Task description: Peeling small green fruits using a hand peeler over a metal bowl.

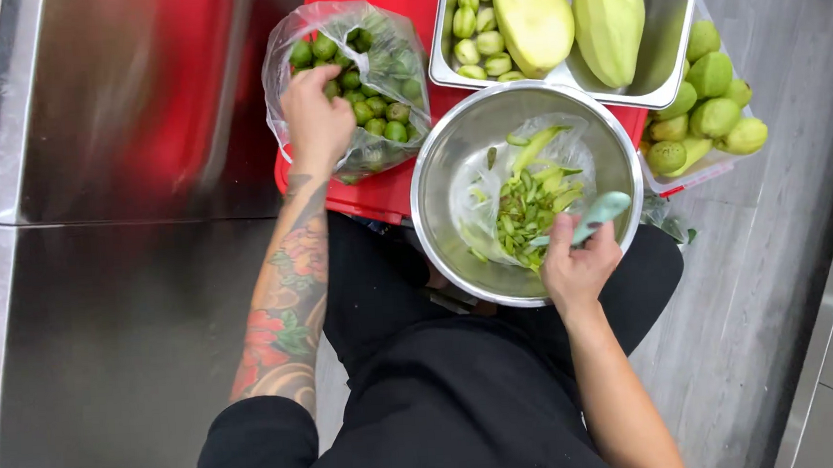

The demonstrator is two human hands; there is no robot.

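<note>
My left hand point(316, 121) reaches into a clear plastic bag point(378, 37) of small round green fruits point(377, 113); whether its fingers hold one is hidden. My right hand point(578, 268) grips a pale green peeler point(598, 213) over the near rim of a steel bowl point(441, 161). Inside the bowl lies a clear plastic liner with green peel strips point(529, 204).
A steel tray point(663, 50) at the top holds two large peeled pale green fruits point(533, 14) and several small peeled ones point(477, 31). A clear tub of green guava-like fruits point(714, 104) stands right. All rest on a red surface point(376, 193). Steel cabinet at left.
</note>
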